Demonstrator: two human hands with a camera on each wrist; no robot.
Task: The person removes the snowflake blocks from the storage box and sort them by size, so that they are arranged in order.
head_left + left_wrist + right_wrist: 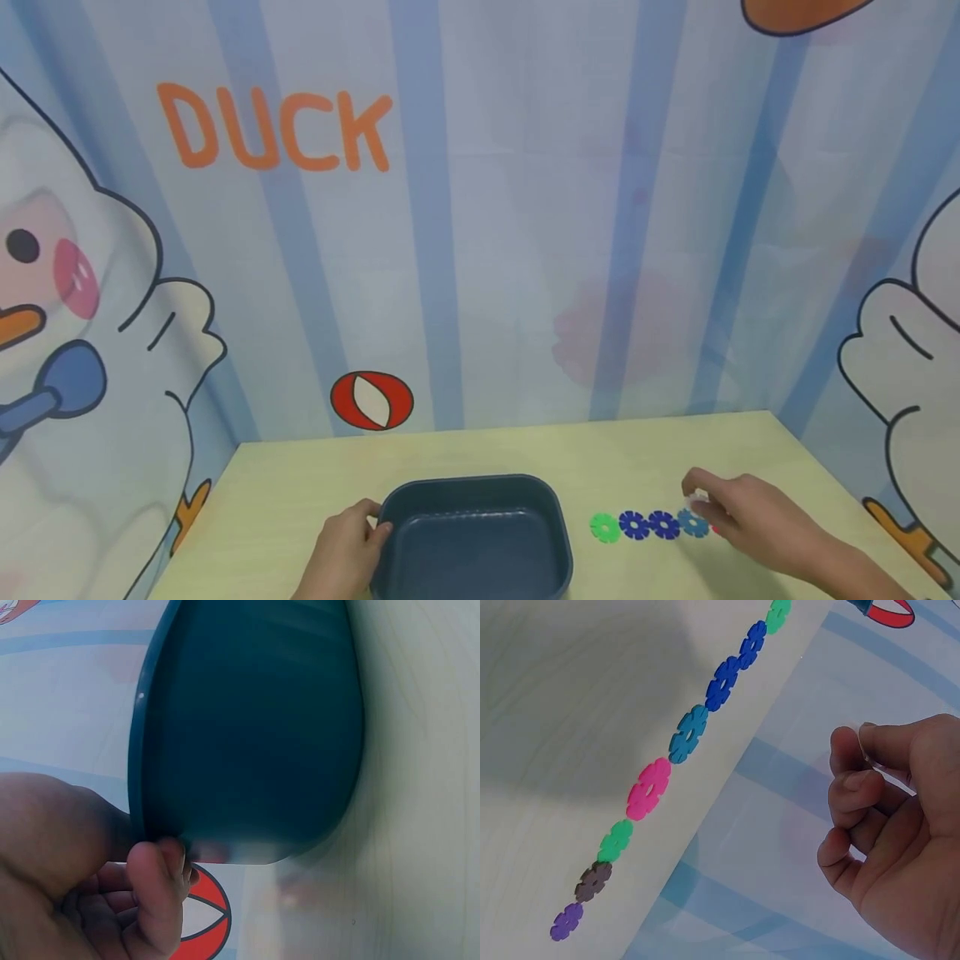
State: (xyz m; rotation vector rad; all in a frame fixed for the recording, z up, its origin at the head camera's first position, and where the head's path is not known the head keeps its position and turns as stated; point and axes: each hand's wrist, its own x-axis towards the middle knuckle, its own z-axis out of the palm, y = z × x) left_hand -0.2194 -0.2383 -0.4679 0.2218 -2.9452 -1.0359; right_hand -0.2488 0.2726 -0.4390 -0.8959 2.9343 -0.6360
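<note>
A dark blue plastic basin (472, 550) stands on the table at lower centre. My left hand (343, 546) grips its left rim, thumb over the edge; the left wrist view shows the fingers at the basin's wall (247, 735). Above a row of toothed plastic discs, my right hand (772, 521) pinches a small whitish piece (699, 498), mostly hidden by the fingers. In the right wrist view the row runs from a green disc (778, 615) through blue, teal and a pink disc (649, 789) to a purple disc (567, 922). The right hand (900, 832) is apart from them.
The pale wooden table (300, 483) ends at a fabric backdrop (517, 250) with blue stripes, cartoon ducks and the word DUCK. The disc row lies to the right of the basin, partly covered by the right hand in the head view.
</note>
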